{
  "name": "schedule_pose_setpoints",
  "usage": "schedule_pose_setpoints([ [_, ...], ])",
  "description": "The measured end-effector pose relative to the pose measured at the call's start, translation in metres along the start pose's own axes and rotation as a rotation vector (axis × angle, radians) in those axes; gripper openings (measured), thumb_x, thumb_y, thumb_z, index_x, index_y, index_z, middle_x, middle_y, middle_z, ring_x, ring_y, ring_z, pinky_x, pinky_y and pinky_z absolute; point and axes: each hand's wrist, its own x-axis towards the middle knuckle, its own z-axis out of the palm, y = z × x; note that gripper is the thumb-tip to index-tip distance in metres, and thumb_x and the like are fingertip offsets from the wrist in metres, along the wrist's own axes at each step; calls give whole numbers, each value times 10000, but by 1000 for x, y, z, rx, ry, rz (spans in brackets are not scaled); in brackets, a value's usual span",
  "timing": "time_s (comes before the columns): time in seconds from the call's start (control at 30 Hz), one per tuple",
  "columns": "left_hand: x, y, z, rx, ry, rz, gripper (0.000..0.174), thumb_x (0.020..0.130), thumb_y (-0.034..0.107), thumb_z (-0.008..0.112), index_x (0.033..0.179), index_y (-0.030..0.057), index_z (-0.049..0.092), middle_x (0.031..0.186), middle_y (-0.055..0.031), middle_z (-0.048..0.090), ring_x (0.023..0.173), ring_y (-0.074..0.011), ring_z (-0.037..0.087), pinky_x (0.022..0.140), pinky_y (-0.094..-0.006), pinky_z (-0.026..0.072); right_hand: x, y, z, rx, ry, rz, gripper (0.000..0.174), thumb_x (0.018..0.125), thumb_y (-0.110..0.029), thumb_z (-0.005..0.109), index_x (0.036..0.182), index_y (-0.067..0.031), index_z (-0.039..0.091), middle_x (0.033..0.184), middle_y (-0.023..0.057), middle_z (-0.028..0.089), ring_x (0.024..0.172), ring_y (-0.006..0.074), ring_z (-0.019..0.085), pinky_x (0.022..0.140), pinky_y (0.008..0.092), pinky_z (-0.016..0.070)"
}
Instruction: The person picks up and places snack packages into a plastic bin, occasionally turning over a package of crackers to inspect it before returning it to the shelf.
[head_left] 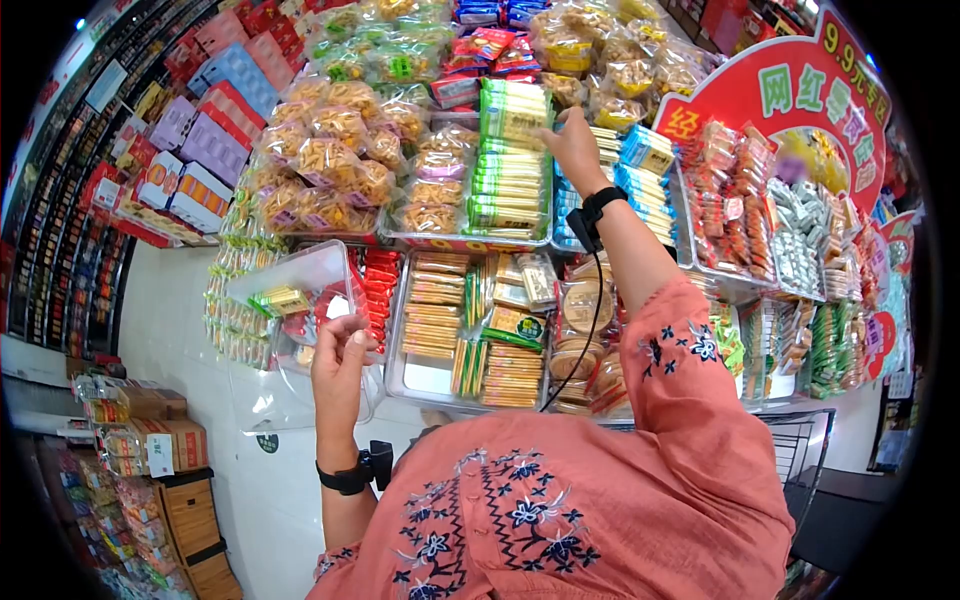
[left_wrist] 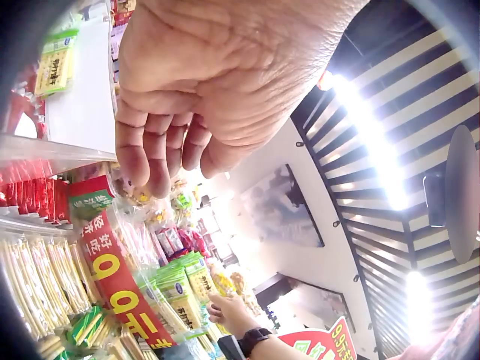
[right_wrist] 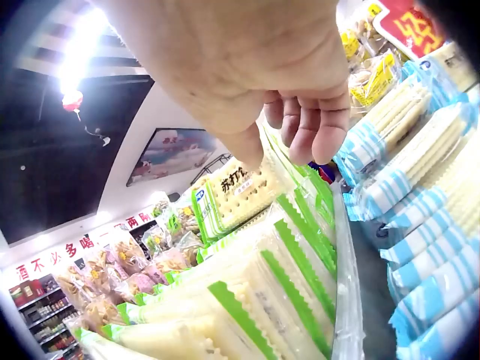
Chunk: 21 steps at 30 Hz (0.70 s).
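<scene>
My right hand (head_left: 577, 150) reaches to the right edge of a clear bin of soda cracker packs with green ends (head_left: 510, 185). In the right wrist view its thumb overlaps the top of an upright soda cracker pack (right_wrist: 240, 191), and the fingers hang apart from the thumb, bent over the bin's side. My left hand (head_left: 338, 372) hovers, fingers loosely bent and nothing visible in them, beside the corner of a clear plastic bin (head_left: 262, 400). Inside that bin lies a green-and-yellow cracker pack (left_wrist: 56, 64), with red packets near it.
Blue-and-white cracker packs (right_wrist: 427, 262) stand right of the green ones. Bagged snacks (head_left: 325, 150) fill bins to the left. Lower in front are wrapped stick packs (head_left: 435, 310) and round crackers (head_left: 585, 305). A red sign (head_left: 790, 85) rises at right; a black cord runs from the right wrist.
</scene>
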Motion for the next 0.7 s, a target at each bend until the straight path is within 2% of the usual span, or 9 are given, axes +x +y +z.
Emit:
schedule_pose_setpoints([
  [0.2, 3, -8, -35, 42, 24, 26, 250, 1009, 158, 580, 1231, 42, 572, 1077, -39, 628, 909, -109, 637, 724, -246, 511, 1, 8, -9, 128, 68, -76, 297, 826, -224, 741, 964, -11, 585, 908, 200, 653, 863, 375, 639, 759, 455, 497],
  [0.27, 9, 0, -53, 158, 57, 69, 253, 1003, 133, 586, 1235, 33, 582, 1078, -39, 641, 923, -114, 626, 751, -260, 514, 15, 24, -1, 178, -2, -143, 245, 847, -174, 718, 955, -2, 582, 841, 154, 636, 793, 266, 613, 720, 405, 486],
  [0.3, 12, 2, -64, 199, 79, 108, 251, 1001, 132, 594, 1224, 18, 593, 1067, -47, 656, 927, -112, 614, 766, -261, 505, 10, 17, -6, 213, -63, -138, 261, 917, -237, 672, 1036, -16, 598, 795, 56, 622, 618, 109, 571, 497, 283, 468],
  [0.33, 18, 5, -76, 189, 71, 115, 260, 999, 132, 599, 1225, 4, 594, 1044, -53, 666, 913, -117, 610, 779, -261, 499, -9, -16, -25, 356, -125, -57, 265, 954, -257, 639, 1070, -22, 600, 836, 43, 631, 648, 99, 590, 509, 253, 480],
  [0.37, 29, 3, -92, 203, 59, 135, 253, 994, 129, 603, 1212, -2, 602, 1020, -53, 671, 895, -118, 621, 779, -266, 507, -28, -46, -40, 485, -154, -2, 271, 934, -278, 681, 1009, -28, 607, 856, 48, 631, 637, 122, 598, 531, 290, 480],
  [0.4, 39, 2, -104, 203, 61, 169, 238, 990, 134, 609, 1186, 1, 615, 1001, -53, 679, 875, -128, 635, 775, -274, 514, -39, -63, -49, 524, -229, 9, 295, 946, -305, 666, 1057, -36, 617, 882, 39, 640, 705, 122, 630, 570, 277, 501],
  [0.47, 56, 8, -129, 428, 26, 240, 232, 991, 170, 597, 1139, -6, 629, 964, -72, 689, 879, -132, 644, 782, -280, 516, -66, -93, -61, 578, -361, 28, 308, 966, -319, 646, 1085, -36, 623, 924, 31, 645, 785, 117, 635, 632, 262, 506],
  [0.63, 108, -8, -164, 799, -147, 187, 259, 950, 142, 605, 1160, -8, 633, 1091, -117, 681, 984, -209, 653, 895, -327, 502, -137, -132, -64, 685, -661, -103, 242, 989, -265, 629, 1076, -39, 633, 873, -10, 628, 790, 65, 570, 684, 240, 481],
  [0.7, 121, -31, -170, 963, -209, 202, 277, 916, 116, 605, 1165, -1, 638, 1125, -152, 678, 1021, -264, 653, 916, -357, 502, -164, -141, -68, 635, -753, -46, 239, 991, -256, 626, 1068, -30, 635, 859, -13, 624, 788, 60, 562, 690, 238, 476],
])
